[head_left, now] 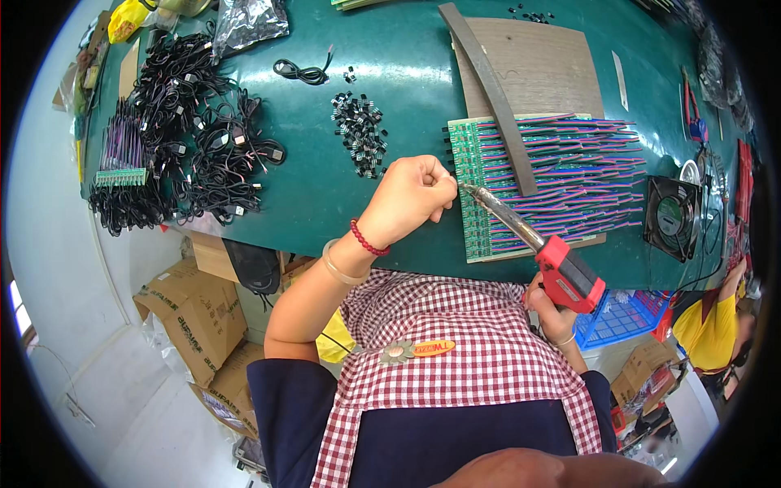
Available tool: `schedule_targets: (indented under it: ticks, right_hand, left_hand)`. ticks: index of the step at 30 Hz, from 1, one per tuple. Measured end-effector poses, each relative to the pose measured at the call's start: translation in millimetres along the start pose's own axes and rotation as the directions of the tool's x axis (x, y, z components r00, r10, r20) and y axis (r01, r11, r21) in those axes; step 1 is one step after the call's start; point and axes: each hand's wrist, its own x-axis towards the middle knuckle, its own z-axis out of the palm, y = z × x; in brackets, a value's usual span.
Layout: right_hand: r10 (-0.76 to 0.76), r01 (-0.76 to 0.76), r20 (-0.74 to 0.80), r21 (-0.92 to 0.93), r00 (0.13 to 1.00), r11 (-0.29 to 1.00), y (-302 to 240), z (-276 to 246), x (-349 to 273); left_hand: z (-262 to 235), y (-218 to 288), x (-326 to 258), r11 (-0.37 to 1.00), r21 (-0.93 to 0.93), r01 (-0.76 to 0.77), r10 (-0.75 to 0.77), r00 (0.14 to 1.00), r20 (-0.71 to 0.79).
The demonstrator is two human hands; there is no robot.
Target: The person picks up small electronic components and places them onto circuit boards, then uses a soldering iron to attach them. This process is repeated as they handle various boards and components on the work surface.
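Note:
My left hand is closed in a loose fist at the left edge of a green circuit board strip panel, pinching something too small to make out beside the iron's tip. My right hand grips the red handle of a soldering iron; its metal tip touches the board's left edge next to my left fingers. Rows of pink, blue and green wires lie across the boards. A dark flat bar lies diagonally over them, on a wooden board.
A pile of small black parts lies on the green table, with heaps of black cables to the left. A small black fan stands at the right. Cardboard boxes sit below the table; another person in yellow is at the right.

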Motion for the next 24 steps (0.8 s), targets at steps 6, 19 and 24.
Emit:
schedule_targets:
  ticks: [6, 19, 24]
  right_hand:
    - [-0.127, 0.123, -0.054, -0.072, 0.99, 0.99, -2, 3, -9]
    - [-0.157, 0.162, -0.149, 0.026, 0.976, 0.986, -19, 7, 4]
    - [-0.32, 0.376, -0.262, 0.204, 0.911, 0.904, -32, -10, 8]
  left_hand:
    - [0, -1, -3, 1.0, 0.015, -0.011, 0.011, 1.0, 0.005]
    - [1, 3, 2, 1.0, 0.012, -0.014, 0.014, 1.0, 0.002]
    - [4, 4, -1, 1.0, 0.007, -0.008, 0.008, 1.0, -0.006]
